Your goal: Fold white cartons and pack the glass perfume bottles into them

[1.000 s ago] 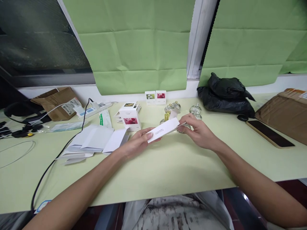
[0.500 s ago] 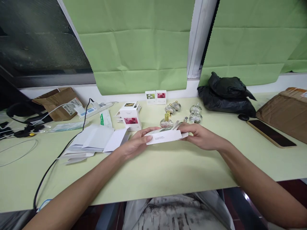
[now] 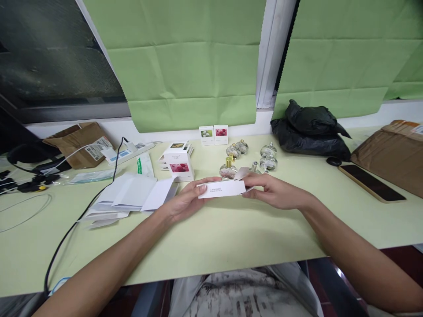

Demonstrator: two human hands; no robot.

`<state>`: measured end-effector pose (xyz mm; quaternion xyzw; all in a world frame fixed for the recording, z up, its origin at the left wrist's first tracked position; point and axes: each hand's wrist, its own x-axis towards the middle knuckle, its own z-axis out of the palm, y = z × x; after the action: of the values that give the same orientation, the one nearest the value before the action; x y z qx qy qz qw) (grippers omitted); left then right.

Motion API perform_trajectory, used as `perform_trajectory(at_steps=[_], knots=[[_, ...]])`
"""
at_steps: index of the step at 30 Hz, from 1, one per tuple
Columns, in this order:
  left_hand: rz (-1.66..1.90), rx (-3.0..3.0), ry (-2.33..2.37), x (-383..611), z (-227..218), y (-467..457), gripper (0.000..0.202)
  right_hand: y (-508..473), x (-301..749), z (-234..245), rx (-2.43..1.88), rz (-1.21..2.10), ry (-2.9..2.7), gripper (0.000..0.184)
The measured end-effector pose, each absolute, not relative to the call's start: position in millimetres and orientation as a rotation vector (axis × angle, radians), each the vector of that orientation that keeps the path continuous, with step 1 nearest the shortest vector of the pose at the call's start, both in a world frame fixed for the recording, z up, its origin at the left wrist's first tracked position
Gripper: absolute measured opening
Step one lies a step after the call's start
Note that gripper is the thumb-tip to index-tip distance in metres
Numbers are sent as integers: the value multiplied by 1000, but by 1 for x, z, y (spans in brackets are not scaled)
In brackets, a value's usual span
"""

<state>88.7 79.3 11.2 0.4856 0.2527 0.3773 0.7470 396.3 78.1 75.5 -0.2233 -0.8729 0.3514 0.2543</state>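
A small white carton (image 3: 223, 189) lies on its side between my hands, its printed narrow face toward me. My left hand (image 3: 185, 199) is closed around the carton's left end, thumb on the near face. At the right end, my right hand (image 3: 276, 190) pinches the carton's end flaps, one of which sticks up. Just beyond the carton stands a glass perfume bottle with a gold neck (image 3: 228, 167). Several more round glass bottles (image 3: 269, 162) are behind, partly hidden by my right hand. A white box with a pink flower picture (image 3: 180, 165) stands left of them.
Flattened white cartons (image 3: 132, 193) lie at left, near a black cable (image 3: 86, 211). Two small boxes (image 3: 213, 135) stand at the back. Black plastic bags (image 3: 310, 132), a phone (image 3: 372, 182) and a brown parcel (image 3: 391, 154) occupy the right; an open cardboard box (image 3: 79, 145) sits at far left.
The carton has turned so its narrow face points more toward me and its top picture no longer shows. My right fingers have shifted slightly left and down at the flaps.
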Motion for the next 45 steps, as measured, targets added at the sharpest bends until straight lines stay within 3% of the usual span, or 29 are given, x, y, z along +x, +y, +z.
perform_trajectory(at_steps=[13,18,23,27,30,33,38,45], knots=[[870,1053,510,98,16,78,46,79,391,64,-651,641,-2064,17],[854,1371,682,97,15,79,59,81,390,59,-601,296,-2176,16],[868,1600,847,105,15,73,72,81,389,57,-585,156,-2282,16],[931,1710,929,113,17,67,62,79,387,54,-598,114,-2298,17],[1014,1847,1006,115,18,64,47,77,387,53,-601,114,-2286,33],[1106,1997,1032,112,20,61,45,78,388,52,-579,79,-2295,44],[1136,2111,1039,107,24,59,51,78,389,49,-560,21,-2278,41],[1173,2238,1096,110,22,63,55,75,381,50,-507,275,-2216,32]])
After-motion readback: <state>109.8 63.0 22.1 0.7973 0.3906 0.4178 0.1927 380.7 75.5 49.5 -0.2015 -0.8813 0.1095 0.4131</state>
